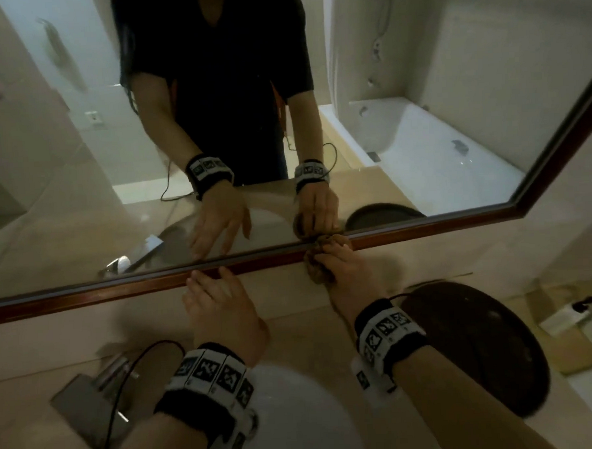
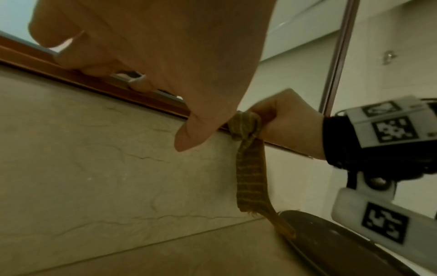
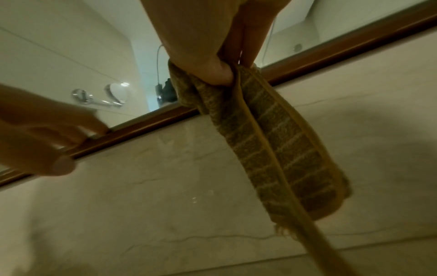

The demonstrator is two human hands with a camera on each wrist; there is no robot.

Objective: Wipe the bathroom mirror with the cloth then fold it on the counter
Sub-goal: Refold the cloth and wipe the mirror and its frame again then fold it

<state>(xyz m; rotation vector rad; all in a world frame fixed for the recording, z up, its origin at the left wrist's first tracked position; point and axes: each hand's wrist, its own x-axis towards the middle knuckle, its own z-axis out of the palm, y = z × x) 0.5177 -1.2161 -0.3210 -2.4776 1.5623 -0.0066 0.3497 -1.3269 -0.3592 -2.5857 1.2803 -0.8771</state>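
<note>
Along the wood-framed bathroom mirror [image 1: 417, 80] bottom edge, the right hand [image 1: 345, 273] grasps a bunched brown striped cloth [image 3: 272, 142] while the left hand [image 1: 220, 307] rests flat-fingered on the frame

Your left hand [image 1: 220, 307] sits to the left of your right hand [image 1: 345, 273], both up at the lower frame [image 1: 85, 297] of the mirror [image 1: 417, 80], which stands behind the counter [image 1: 37, 344]. Your left fingertips rest on that frame. Your right hand grips the cloth [image 3: 272, 140] against the frame, its tail hanging down before the wall. The basin [image 1: 297, 413] lies below your left wrist, with the faucet [image 1: 101, 389] to its left. The round tray [image 1: 483, 352] lies right of your right wrist; beyond it sits what may be a small bottle [image 1: 566, 313].
</note>
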